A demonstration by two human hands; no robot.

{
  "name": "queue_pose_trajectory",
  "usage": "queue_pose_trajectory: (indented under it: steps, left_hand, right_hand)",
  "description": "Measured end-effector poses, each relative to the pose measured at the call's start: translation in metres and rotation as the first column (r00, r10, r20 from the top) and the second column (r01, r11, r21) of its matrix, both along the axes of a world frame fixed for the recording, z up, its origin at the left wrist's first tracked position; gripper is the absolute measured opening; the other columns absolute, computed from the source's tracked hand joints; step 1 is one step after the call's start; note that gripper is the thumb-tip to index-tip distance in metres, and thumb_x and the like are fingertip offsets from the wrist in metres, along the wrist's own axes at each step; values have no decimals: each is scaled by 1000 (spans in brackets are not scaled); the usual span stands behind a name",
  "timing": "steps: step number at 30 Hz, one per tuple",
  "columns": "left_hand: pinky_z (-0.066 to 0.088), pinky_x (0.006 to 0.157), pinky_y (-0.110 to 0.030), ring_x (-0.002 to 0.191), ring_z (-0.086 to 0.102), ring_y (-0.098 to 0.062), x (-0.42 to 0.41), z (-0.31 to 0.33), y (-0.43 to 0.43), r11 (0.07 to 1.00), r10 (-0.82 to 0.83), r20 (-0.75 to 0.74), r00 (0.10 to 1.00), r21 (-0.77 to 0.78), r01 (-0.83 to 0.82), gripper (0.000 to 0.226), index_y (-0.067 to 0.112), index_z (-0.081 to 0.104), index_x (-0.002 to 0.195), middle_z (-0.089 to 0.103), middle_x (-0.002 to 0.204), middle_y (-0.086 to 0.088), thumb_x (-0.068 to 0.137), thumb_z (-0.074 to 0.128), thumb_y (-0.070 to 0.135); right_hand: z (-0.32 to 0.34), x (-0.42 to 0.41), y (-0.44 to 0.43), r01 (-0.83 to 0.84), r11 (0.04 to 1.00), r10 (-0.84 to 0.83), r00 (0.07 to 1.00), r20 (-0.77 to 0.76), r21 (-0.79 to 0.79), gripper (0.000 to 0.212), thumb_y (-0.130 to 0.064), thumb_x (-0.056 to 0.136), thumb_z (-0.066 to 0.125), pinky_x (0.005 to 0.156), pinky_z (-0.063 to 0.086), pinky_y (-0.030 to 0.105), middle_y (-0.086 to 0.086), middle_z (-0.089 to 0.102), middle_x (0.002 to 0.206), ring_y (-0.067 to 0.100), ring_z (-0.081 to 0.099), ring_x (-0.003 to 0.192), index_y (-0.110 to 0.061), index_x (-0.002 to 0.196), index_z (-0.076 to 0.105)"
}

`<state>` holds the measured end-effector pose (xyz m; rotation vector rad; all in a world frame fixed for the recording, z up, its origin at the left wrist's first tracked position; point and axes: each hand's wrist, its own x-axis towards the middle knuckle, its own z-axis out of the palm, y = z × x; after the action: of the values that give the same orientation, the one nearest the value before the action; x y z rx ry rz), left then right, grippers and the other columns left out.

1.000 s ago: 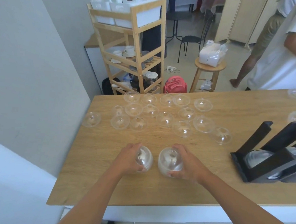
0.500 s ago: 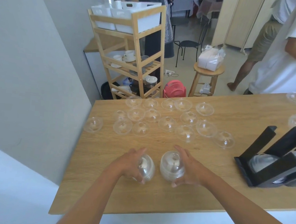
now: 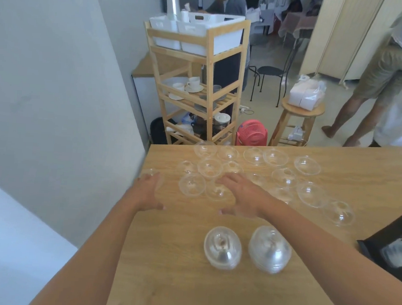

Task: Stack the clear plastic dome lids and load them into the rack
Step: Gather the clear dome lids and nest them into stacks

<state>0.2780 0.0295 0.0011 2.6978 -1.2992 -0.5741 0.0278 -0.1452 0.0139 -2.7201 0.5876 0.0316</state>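
Two stacks of clear dome lids stand side by side near the front of the wooden table (image 3: 166, 288): a left stack (image 3: 222, 248) and a right stack (image 3: 269, 249). Several single dome lids (image 3: 285, 177) lie scattered across the far half. My left hand (image 3: 148, 192) reaches over a lone lid (image 3: 151, 172) at the table's left edge, fingers spread. My right hand (image 3: 241, 195) hovers with straight fingers above a lid (image 3: 217, 191) in the near row. Neither hand holds anything. The black rack (image 3: 389, 249) sits at the right edge, partly cut off.
Beyond the table stand a wooden shelf unit (image 3: 200, 85) with white bins and cups, a pink fan (image 3: 252, 134), and a wooden stool (image 3: 297, 121) with a white package. A person in shorts (image 3: 378, 79) stands at the far right. A grey wall borders the left.
Both hands let go of the two stacks, which now stand on the table, and reached forward to the loose lids. The camera tilted so the rack slid mostly out of view.
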Motion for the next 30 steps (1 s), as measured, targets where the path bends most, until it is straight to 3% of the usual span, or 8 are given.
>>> queue_pose_trajectory:
  steps: [8,13,19,23,30]
  left_hand:
    - [36,109,-47,141,18,-31,51,-6,-12,977,-97,48,994,194,86,114,26,7,156,17,157,-7,71,84,34]
    - [41,105,-47,141,16,-34,71,-8,-32,952,-127,82,988,290,99,119,27,1,156,15,156,-10,71,85,29]
    - [34,111,-48,146,11,-35,91,-23,-56,910,-234,126,964,376,172,127,35,-5,155,5,161,-11,69,87,22]
    - [30,111,-50,144,14,-35,102,-32,-60,897,-272,132,953,393,202,122,40,1,154,8,160,-10,69,86,22]
    - [43,103,-45,137,27,-33,109,-52,-46,919,-261,70,963,323,226,122,39,0,154,21,152,-8,69,83,12]
  right_hand:
    - [-15,100,7,-68,994,45,967,-252,-83,81,-41,80,77,109,36,44,5,25,158,26,19,144,-26,148,36]
    - [-12,138,0,-233,944,118,901,-417,-236,98,-34,72,85,102,45,43,3,26,156,28,23,141,-23,151,28]
    - [-14,167,-10,-413,856,167,789,-592,-310,127,-33,63,91,109,38,47,-6,11,163,28,7,149,-29,156,6]
    - [-23,177,-14,-497,801,176,729,-661,-334,129,-22,64,91,110,36,48,-2,11,163,30,6,150,-30,156,1]
    - [-39,183,-13,-546,768,228,722,-654,-335,116,-16,69,87,112,33,46,7,26,157,30,24,142,-31,156,11]
